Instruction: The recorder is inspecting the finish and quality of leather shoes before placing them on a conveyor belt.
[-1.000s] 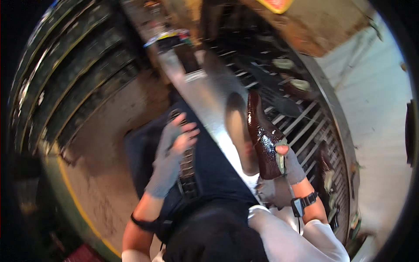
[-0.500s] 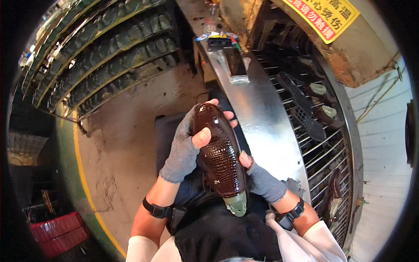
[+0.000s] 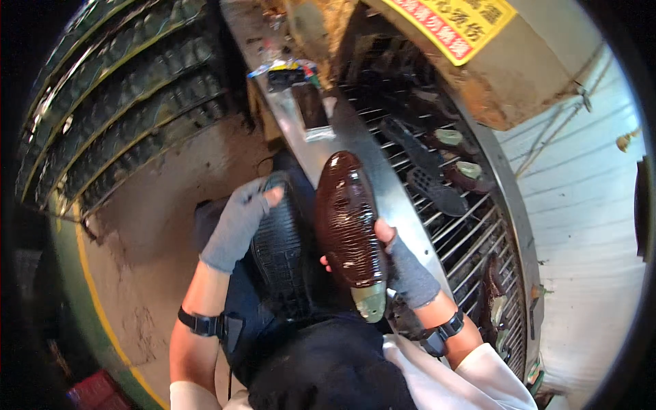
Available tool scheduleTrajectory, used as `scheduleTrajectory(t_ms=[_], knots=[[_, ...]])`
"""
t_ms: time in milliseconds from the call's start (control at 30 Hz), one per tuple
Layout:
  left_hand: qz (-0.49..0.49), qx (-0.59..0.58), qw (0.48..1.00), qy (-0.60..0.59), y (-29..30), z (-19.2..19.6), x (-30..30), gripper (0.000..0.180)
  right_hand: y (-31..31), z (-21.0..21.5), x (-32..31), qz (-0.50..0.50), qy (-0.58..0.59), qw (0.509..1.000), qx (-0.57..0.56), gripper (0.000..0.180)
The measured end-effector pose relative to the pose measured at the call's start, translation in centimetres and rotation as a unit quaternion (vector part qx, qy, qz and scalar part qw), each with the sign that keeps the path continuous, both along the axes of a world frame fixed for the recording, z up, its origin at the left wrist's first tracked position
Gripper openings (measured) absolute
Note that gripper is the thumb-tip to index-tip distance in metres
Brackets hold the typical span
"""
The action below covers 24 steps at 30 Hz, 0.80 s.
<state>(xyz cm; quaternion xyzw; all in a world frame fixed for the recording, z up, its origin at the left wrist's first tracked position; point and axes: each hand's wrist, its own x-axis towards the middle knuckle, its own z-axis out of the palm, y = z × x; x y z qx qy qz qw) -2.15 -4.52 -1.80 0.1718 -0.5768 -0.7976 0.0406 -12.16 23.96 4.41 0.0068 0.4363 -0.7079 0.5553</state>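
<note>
A glossy dark-brown shoe upper (image 3: 346, 219) with a scale-like texture is stretched over a shoe last, whose green heel end (image 3: 371, 302) sticks out toward me. My right hand (image 3: 403, 263), in a grey fingerless glove, grips it from the right side, toe pointing away. In my left hand (image 3: 249, 212), gloved the same way, is a black shoe sole (image 3: 279, 249) with a ribbed tread facing up. My left thumb lies over its far end. Sole and upper are held side by side above my lap, a narrow gap between them.
A metal ledge (image 3: 410, 236) runs along a conveyor of metal rods (image 3: 465, 263), where loose black soles (image 3: 437, 193) and lasted uppers (image 3: 471, 176) lie. A warning sign (image 3: 458, 27) hangs on the housing above. Racks of shoe lasts (image 3: 137, 102) stand at the far left.
My left hand has left the brown upper and moved left, now holding the black sole. The upper stays in my right hand. The whole view has shifted.
</note>
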Motion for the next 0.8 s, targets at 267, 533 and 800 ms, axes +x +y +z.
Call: scheduleTrajectory(t_ms=[267,533,800], knots=[[0.077,0.126,0.967,0.205,-0.3,4.1,2.0,0.073,-5.6,-4.5,3.0,0.134,0.008,0.989,-0.066,0.109],[0.024,0.062,0.983,0.17,0.2,5.2,2.9,0.077,-5.6,-4.7,4.7,0.122,-0.027,0.988,-0.087,0.071],[0.004,0.094,0.987,0.129,0.5,5.3,1.9,0.078,-5.8,-5.4,3.9,0.101,0.016,0.992,-0.07,0.072]])
